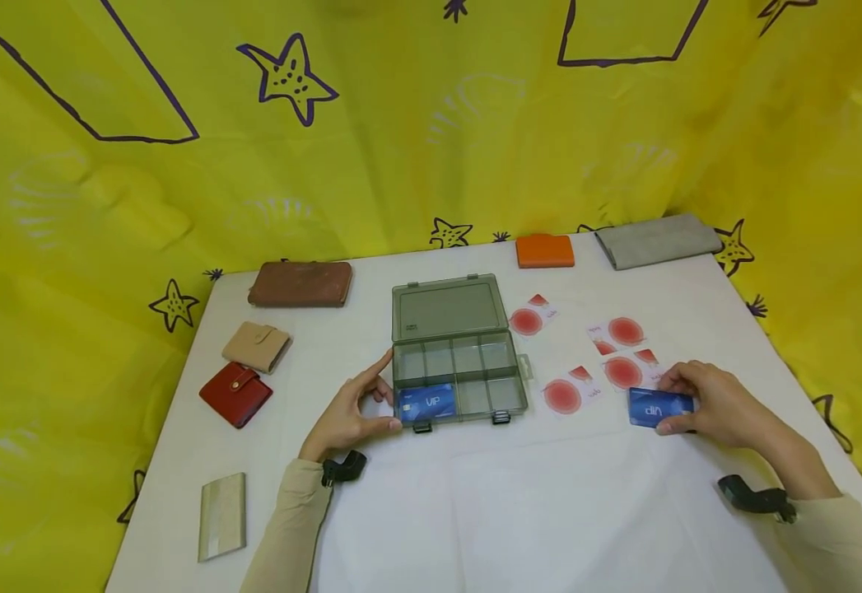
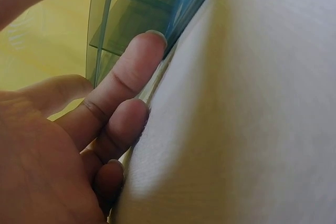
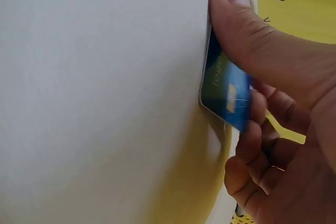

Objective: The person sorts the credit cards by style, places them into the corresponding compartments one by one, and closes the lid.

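Note:
A clear grey-green plastic compartment box stands on the white table with its lid raised back. One blue VIP card lies in its front left compartment. At the box's left side, my left hand touches the wall, thumb by the front corner and index finger farther back. The left wrist view shows its fingers extended against the box. Off to the right, my right hand pinches a second blue VIP card by its right end, thumb on top. That card looks tilted just off the cloth in the right wrist view.
Several white cards with red circles lie between the box and my right hand. Along the left are a brown wallet, a beige one, a red one and a pale one. An orange wallet and grey wallet lie at the back.

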Demonstrator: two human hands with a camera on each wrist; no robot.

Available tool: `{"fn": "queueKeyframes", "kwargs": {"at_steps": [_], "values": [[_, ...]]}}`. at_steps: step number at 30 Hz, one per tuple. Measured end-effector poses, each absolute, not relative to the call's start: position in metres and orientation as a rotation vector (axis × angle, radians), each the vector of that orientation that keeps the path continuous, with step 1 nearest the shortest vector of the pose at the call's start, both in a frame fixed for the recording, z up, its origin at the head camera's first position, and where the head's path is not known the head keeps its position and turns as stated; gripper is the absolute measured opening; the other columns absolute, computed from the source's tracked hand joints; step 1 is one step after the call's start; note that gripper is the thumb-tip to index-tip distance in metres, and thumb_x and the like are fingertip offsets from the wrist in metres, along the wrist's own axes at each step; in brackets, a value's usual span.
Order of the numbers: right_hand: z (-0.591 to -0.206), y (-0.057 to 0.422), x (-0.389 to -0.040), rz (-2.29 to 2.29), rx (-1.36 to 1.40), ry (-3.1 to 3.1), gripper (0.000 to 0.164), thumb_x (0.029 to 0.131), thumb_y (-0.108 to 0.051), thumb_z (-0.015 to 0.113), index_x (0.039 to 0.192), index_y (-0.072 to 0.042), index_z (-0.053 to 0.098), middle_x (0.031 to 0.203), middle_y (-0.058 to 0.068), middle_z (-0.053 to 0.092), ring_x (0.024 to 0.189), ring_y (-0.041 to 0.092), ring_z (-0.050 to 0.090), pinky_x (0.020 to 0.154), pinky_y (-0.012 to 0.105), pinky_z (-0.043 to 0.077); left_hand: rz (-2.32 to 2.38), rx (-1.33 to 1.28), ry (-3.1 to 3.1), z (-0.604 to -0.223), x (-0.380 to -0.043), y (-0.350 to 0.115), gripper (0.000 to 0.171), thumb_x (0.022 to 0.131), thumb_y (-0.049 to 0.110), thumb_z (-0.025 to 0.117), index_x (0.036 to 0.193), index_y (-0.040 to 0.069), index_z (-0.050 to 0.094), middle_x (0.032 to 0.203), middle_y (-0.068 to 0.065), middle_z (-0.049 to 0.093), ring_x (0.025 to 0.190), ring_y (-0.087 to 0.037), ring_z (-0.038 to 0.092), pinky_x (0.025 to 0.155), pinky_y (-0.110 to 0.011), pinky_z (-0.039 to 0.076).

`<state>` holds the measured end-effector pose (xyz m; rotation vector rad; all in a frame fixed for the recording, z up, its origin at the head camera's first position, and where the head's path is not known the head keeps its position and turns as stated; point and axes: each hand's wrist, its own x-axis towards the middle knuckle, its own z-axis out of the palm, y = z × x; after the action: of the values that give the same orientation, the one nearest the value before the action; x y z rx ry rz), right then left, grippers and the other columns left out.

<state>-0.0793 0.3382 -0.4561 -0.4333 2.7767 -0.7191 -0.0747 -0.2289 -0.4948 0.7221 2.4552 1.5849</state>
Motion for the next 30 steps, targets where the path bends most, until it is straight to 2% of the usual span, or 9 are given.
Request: {"fn": "queueKeyframes", "kwargs": {"at_steps": [4, 7, 9, 12, 14, 17, 21, 27, 30], "values": [[-0.458, 0.339, -0.073, -0.773, -0.453, 2.801, 0.053, 0.074, -0.023, 0.098, 0.106, -0.006, 0.059, 0.098, 0.007, 0.064, 0.092, 0.023, 0.057, 0.074, 0.018, 0.046, 1.589, 0.723, 2.451, -0.494, -0.075, -0.228, 0.109, 0.076, 0.002, 0.093, 0.166, 0.001, 0.030, 0.094, -0.013, 0.071, 0.089, -0.029, 0.062, 0.091, -0.029, 0.046], [-0.459, 0.337, -0.067, -0.793, -0.538, 2.890, 0.045, 0.079, -0.015, 0.093, 0.104, -0.009, 0.056, 0.091, 0.003, 0.063, 0.082, 0.011, 0.054, 0.068, 0.020, 0.045, 1.595, 0.717, 2.450, -0.493, -0.074, -0.227, 0.110, 0.076, 0.003, 0.094, 0.166, 0.001, 0.030, 0.094, -0.014, 0.071, 0.089, -0.032, 0.062, 0.091, -0.031, 0.046], [-0.458, 0.335, -0.064, -0.855, -0.566, 2.933, 0.040, 0.084, -0.008, 0.089, 0.107, -0.009, 0.056, 0.086, 0.002, 0.066, 0.072, 0.003, 0.055, 0.064, 0.020, 0.048, 1.605, 0.729, 2.451, -0.492, -0.074, -0.227, 0.110, 0.076, 0.002, 0.094, 0.165, 0.000, 0.030, 0.093, -0.015, 0.071, 0.088, -0.033, 0.062, 0.091, -0.033, 0.047], [-0.453, 0.328, -0.064, -1.002, -0.579, 2.964, 0.039, 0.085, 0.000, 0.085, 0.113, -0.004, 0.058, 0.084, 0.009, 0.073, 0.061, -0.003, 0.061, 0.057, 0.018, 0.052, 1.619, 0.749, 2.450, -0.492, -0.074, -0.228, 0.109, 0.075, 0.001, 0.093, 0.165, -0.003, 0.030, 0.093, -0.017, 0.071, 0.088, -0.034, 0.062, 0.090, -0.034, 0.047], [-0.449, 0.319, -0.066, -1.161, -0.566, 2.954, 0.041, 0.084, 0.007, 0.084, 0.117, 0.000, 0.061, 0.083, 0.017, 0.073, 0.054, 0.002, 0.065, 0.052, 0.018, 0.053, 1.622, 0.758, 2.449, -0.493, -0.074, -0.228, 0.108, 0.076, 0.000, 0.093, 0.164, -0.004, 0.030, 0.093, -0.016, 0.071, 0.088, -0.034, 0.062, 0.090, -0.034, 0.047], [-0.443, 0.299, -0.072, -1.336, -0.596, 2.949, 0.052, 0.077, 0.012, 0.087, 0.124, 0.001, 0.066, 0.090, 0.026, 0.073, 0.053, 0.004, 0.066, 0.049, 0.018, 0.051, 1.614, 0.744, 2.445, -0.495, -0.074, -0.229, 0.108, 0.077, 0.001, 0.093, 0.165, -0.002, 0.030, 0.093, -0.015, 0.071, 0.088, -0.031, 0.063, 0.091, -0.031, 0.047], [-0.439, 0.261, -0.081, -1.543, -0.669, 2.811, 0.064, 0.075, 0.015, 0.087, 0.132, 0.002, 0.062, 0.096, 0.030, 0.075, 0.064, 0.002, 0.070, 0.055, 0.019, 0.056, 1.594, 0.712, 2.448, -0.496, -0.075, -0.231, 0.110, 0.077, 0.002, 0.093, 0.166, 0.001, 0.029, 0.093, -0.012, 0.070, 0.089, -0.026, 0.063, 0.092, -0.027, 0.046], [-0.445, 0.202, -0.094, -1.781, -0.652, 2.404, 0.048, 0.084, 0.012, 0.082, 0.124, 0.001, 0.059, 0.084, 0.013, 0.075, 0.066, 0.013, 0.074, 0.062, 0.028, 0.062, 1.575, 0.678, 2.450, -0.495, -0.075, -0.232, 0.113, 0.075, 0.003, 0.094, 0.167, 0.004, 0.029, 0.094, -0.010, 0.070, 0.090, -0.024, 0.063, 0.093, -0.026, 0.046], [-0.448, 0.176, -0.101, -1.849, -0.584, 2.232, 0.050, 0.085, 0.007, 0.084, 0.129, 0.003, 0.061, 0.086, 0.003, 0.077, 0.070, 0.017, 0.076, 0.066, 0.028, 0.063, 1.565, 0.655, 2.450, -0.494, -0.075, -0.231, 0.113, 0.076, 0.006, 0.095, 0.168, 0.007, 0.029, 0.095, -0.009, 0.070, 0.092, -0.023, 0.062, 0.094, -0.026, 0.045]]}}
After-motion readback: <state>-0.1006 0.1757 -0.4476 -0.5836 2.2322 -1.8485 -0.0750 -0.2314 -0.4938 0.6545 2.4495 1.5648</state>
